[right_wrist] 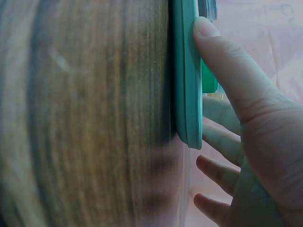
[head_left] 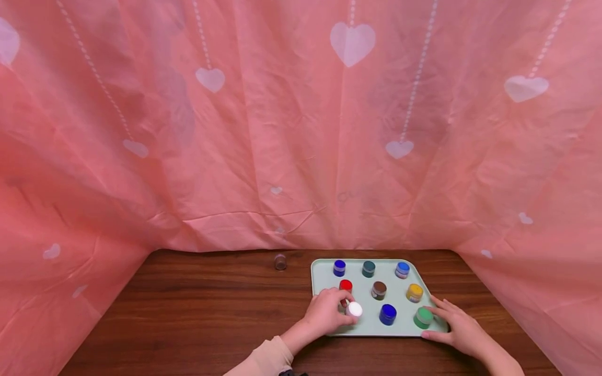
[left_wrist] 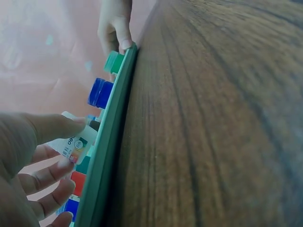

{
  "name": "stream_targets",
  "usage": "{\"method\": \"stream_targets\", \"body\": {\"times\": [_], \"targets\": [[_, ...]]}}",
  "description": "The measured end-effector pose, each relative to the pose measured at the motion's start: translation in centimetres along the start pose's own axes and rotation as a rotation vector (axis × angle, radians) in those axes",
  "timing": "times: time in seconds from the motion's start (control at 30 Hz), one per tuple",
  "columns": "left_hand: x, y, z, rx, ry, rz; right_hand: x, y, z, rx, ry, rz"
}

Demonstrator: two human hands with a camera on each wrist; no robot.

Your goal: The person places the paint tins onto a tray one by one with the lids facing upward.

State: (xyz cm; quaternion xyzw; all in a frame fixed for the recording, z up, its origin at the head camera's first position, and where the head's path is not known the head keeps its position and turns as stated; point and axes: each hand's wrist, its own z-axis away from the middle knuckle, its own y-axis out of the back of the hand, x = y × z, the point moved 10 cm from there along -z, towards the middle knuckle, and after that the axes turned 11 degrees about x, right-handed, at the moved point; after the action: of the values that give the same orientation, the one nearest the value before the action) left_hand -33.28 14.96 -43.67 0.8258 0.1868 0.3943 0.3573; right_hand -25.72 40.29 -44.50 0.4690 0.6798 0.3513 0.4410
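My left hand [head_left: 324, 312] pinches a small white-lidded paint jar [head_left: 354, 310] between thumb and fingers, over the front left of a pale green tray [head_left: 359, 330]. In the left wrist view the jar [left_wrist: 75, 145] is tilted and shows a printed label. Close behind that hand is a red jar [head_left: 345, 285], partly covered by it. At the tray's front right corner my right hand [head_left: 463, 329] is spread around a green jar [head_left: 424, 317]. Its thumb touches the tray rim [right_wrist: 191, 94]; whether its fingers touch the green jar I cannot tell.
Also on the tray are a blue jar [head_left: 388, 314], a brown jar [head_left: 379, 290], a yellow jar [head_left: 415, 293] and a back row with a dark teal jar [head_left: 369, 269]. A dark jar [head_left: 280, 262] stands on the wooden table [head_left: 197, 313], left of the tray. A pink curtain [head_left: 301, 130] hangs behind.
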Motion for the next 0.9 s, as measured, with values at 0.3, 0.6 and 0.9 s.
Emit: {"method": "stream_targets", "body": {"times": [0.3,0.6,0.9], "targets": [[-0.48,-0.58,0.23,-0.015,0.027,-0.044,-0.01,0.06,-0.08,-0.014,-0.015,-0.002],[-0.63,-0.72,0.36,-0.027,0.039,-0.057,-0.05,0.05,0.00,-0.006,-0.008,-0.006],[-0.90,-0.33,0.17,-0.062,0.040,-0.037,-0.07,0.12,-0.02,0.009,0.003,-0.002]]}}
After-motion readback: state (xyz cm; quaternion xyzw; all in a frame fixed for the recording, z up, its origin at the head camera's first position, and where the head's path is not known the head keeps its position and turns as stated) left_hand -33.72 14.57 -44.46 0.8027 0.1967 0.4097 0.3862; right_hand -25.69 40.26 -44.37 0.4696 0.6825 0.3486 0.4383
